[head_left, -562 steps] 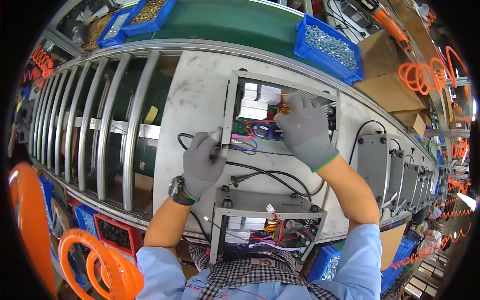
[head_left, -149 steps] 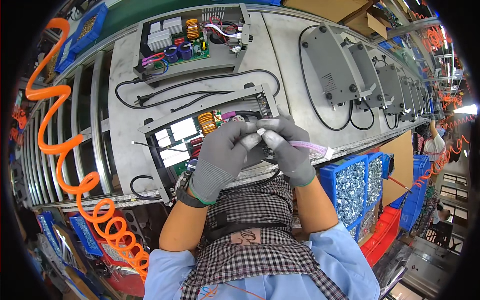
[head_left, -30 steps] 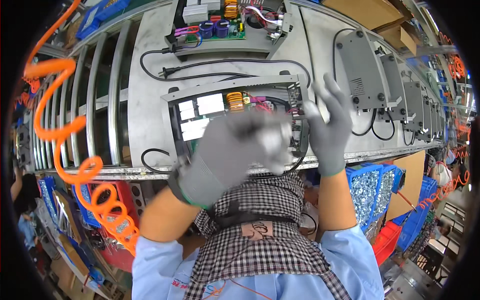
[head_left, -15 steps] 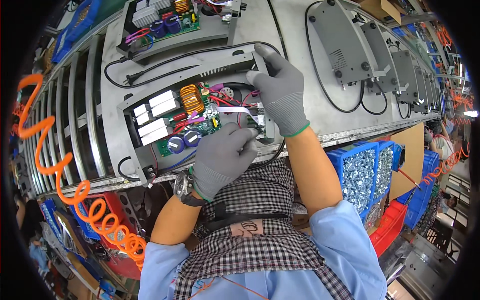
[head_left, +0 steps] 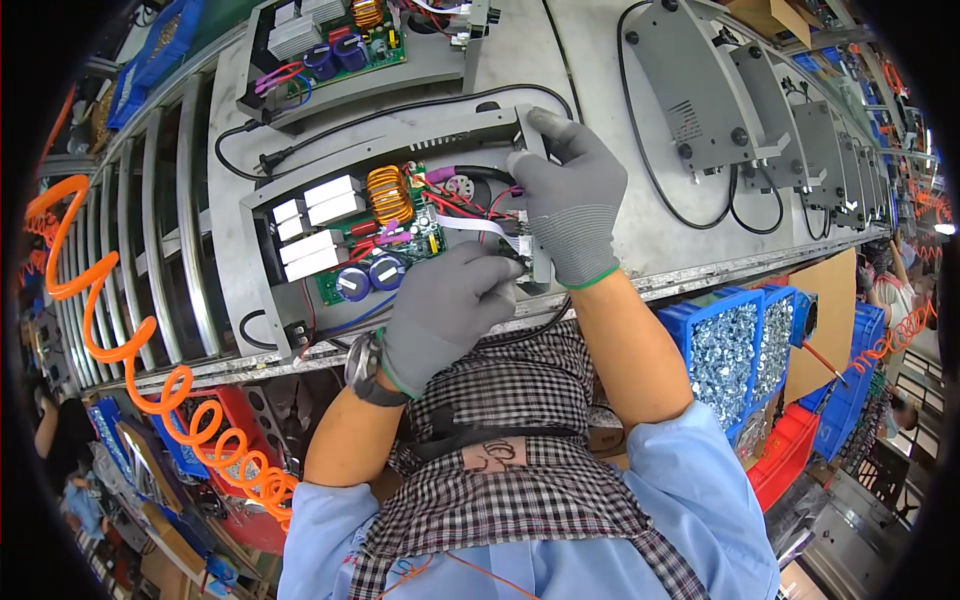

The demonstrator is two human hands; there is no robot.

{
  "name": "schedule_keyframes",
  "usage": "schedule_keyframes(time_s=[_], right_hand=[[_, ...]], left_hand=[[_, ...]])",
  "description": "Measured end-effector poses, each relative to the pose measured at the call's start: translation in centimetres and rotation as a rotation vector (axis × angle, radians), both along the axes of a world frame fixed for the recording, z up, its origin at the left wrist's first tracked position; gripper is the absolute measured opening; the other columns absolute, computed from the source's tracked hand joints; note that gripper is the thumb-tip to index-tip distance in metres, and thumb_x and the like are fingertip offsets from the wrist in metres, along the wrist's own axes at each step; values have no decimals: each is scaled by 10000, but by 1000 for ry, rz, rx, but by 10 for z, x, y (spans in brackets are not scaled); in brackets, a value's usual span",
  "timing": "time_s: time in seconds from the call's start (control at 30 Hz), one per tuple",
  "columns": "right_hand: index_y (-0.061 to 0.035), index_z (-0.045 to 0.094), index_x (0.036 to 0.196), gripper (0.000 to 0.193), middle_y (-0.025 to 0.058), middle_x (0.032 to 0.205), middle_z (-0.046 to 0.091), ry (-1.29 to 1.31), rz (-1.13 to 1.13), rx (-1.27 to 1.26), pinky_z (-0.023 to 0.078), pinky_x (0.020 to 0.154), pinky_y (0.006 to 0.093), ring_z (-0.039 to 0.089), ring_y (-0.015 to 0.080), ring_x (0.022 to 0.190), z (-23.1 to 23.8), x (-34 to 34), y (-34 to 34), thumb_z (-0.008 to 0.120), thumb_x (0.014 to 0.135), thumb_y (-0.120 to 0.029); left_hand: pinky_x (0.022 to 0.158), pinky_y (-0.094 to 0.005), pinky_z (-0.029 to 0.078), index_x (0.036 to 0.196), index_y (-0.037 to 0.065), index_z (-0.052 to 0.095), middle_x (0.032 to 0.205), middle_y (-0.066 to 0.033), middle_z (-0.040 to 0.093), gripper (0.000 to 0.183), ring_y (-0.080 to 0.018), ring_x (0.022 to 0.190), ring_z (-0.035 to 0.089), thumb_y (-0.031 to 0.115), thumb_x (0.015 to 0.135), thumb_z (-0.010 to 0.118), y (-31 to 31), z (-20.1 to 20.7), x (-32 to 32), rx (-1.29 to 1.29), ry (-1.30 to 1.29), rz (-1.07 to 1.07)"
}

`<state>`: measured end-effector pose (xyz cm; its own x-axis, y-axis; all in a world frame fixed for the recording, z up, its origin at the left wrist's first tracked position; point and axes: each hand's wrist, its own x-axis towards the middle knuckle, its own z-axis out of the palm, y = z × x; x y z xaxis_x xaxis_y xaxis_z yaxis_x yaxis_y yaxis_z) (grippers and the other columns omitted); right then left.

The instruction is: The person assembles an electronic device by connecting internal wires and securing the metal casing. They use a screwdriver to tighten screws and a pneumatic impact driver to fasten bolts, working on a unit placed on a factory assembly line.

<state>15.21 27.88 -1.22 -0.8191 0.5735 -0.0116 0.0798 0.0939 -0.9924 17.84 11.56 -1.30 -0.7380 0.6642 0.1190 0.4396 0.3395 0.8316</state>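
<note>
Before me lies an uncovered grey metal power-supply case point(head_left: 262, 240). Inside it are a green circuit board point(head_left: 428, 240), a copper-wound coil point(head_left: 389, 195), white blocks and purple-topped capacitors point(head_left: 386, 271). My gloved right hand point(head_left: 575, 190) grips the case's right end panel, thumb inside and fingers over the outer face. Close to the near end of that panel, my gloved left hand point(head_left: 450, 305) is closed with fingertips pinched by the white ribbon cable's point(head_left: 470, 224) connector. What those fingertips hold, if anything, is hidden.
A second uncovered case point(head_left: 370, 95) lies beyond, with a black power cord point(head_left: 330, 135) between. Closed grey cases point(head_left: 690, 95) line the table at right. Metal rollers point(head_left: 160, 230) and a coiled orange hose point(head_left: 130, 350) are at left. Blue bins point(head_left: 720, 345) of small metal parts stand near right.
The case and both hands sit slightly lower and further right in the picture, along with the rest of the scene. Both hands keep nearly the same hold.
</note>
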Motion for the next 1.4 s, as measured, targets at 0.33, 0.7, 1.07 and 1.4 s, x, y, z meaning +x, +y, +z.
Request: schedule_keyframes(time_s=[0.33,0.7,1.07,1.4], right_hand=[[80,670,982,300,141,975,692,-5,-83,97,517,787,289,647,180,880,-1,-18,12,686,702,-26],[29,661,1029,276,125,900,671,107,-23,807,502,724,321,631,218,764,12,-29,35,679,800,-123],[-47,665,1045,287,44,758,619,355,1241,1119,460,585,359,598,211,660,-49,73,-114,547,820,-181],[-5,628,935,397,25,687,599,-670,818,-658,409,416,219,548,89,489,6,33,-124,464,1002,-360]], left_hand=[[634,-365,545,1137,87,635,1087,-140,584,414,-277,770,639,123,737,732,-5,-1,21,-55,242,228],[561,-335,500,1217,37,540,949,-101,616,486,-219,671,622,92,776,735,-79,-43,12,-225,259,571],[623,-361,503,1237,70,482,887,-102,624,685,-253,709,618,225,683,853,-150,-34,56,219,473,276],[775,-419,516,1117,107,562,1006,-79,614,428,-273,824,619,20,745,755,-133,-65,37,39,806,701]])
